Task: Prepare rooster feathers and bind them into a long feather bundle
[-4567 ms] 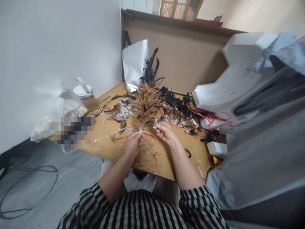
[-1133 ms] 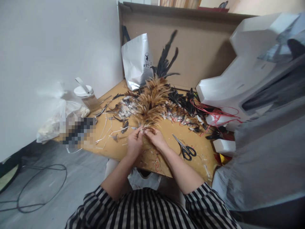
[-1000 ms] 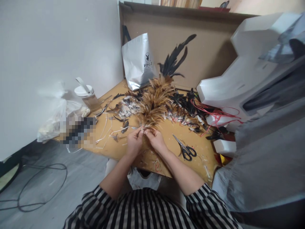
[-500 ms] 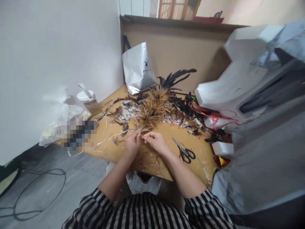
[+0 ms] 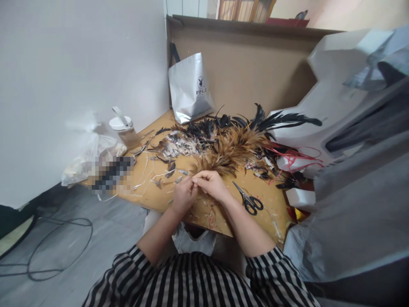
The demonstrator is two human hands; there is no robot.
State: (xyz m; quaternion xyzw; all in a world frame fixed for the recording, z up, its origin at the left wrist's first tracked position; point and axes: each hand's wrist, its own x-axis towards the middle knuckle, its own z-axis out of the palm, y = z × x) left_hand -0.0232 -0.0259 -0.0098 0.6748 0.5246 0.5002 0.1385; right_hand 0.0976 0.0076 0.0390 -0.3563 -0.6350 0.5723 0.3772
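head view: your plume (image 5: pixel 234 149) has brown feathers massed, black ones at the far end; loose feathers (image 5: pixel 171 169) lie unbunched on the desk (image 5: pixel 270 194). left hand (image 5: pixel 184 196) pinches its near end; right hand (image 5: pixel 212 185), fingers closed, grip hidden. plastic bag (image 5: pixel 92 157): pale stuff; silver bag (image 5: pixel 188 89): can't tell.

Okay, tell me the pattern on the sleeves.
Black and light grey stripes on the sleeves; they show best in the head view, the only one here.
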